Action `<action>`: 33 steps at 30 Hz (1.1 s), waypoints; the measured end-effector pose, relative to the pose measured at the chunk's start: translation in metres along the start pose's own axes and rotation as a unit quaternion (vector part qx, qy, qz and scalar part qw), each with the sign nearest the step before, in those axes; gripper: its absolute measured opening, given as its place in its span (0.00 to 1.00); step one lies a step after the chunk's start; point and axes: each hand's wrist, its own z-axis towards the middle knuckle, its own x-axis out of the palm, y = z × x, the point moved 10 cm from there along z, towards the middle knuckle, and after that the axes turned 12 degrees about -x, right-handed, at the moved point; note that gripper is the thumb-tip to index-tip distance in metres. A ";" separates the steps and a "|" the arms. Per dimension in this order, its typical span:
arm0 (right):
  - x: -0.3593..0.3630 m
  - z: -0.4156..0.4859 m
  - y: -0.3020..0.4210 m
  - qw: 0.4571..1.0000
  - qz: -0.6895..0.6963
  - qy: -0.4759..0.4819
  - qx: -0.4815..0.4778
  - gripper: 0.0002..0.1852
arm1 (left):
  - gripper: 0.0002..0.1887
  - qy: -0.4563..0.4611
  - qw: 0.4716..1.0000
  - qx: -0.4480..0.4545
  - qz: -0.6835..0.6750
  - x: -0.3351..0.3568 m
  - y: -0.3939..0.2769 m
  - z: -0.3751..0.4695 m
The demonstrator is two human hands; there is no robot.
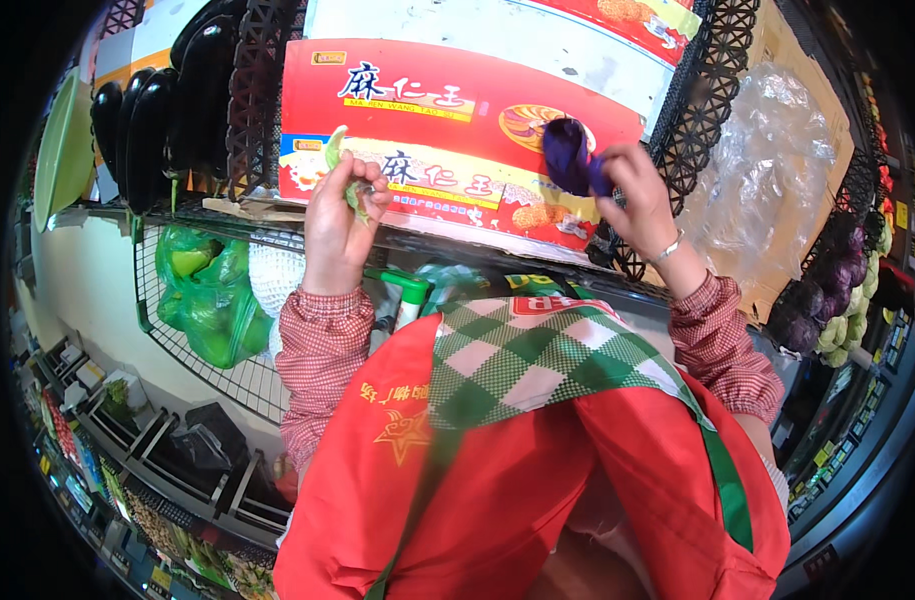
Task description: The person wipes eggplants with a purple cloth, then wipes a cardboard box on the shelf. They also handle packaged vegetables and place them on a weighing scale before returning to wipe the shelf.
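My left hand [343, 225] pinches pale green leaf scraps [336, 147]; one piece sticks up past the fingers and another hangs below them. In my right hand [641, 199] is a dark purple, leaf-like piece [568, 156], probably red cabbage leaf, gripped at its right end. Both hands are raised over a flattened red printed cardboard sheet [427, 67] that lines a shelf bay and bears writing. Black lattice dividers [256, 97] flank the cardboard.
Several eggplants [151, 127] and a green basin [61, 146] are at the left. Clear plastic film [776, 165] lies on cardboard at the right, near red cabbages [810, 307]. A wire cart [273, 390] holding green plastic bags [213, 307] stands below the shelf's front edge.
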 end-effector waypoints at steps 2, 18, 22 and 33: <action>0.033 -0.023 0.010 0.981 0.019 0.185 -0.057 0.21 | 0.14 0.021 1.000 0.009 0.009 0.003 -0.001 -0.001; 0.174 -0.010 0.027 0.912 -0.079 0.364 -0.170 0.25 | 0.15 -0.057 0.990 0.115 0.065 -0.004 -0.009 -0.016; 0.194 0.042 0.054 0.927 0.010 0.335 -0.168 0.25 | 0.15 -0.047 0.989 0.129 0.057 -0.001 -0.009 -0.019; 0.260 0.114 0.119 0.881 -0.083 0.296 -0.359 0.26 | 0.15 -0.020 0.986 0.160 -0.047 -0.006 -0.015 -0.026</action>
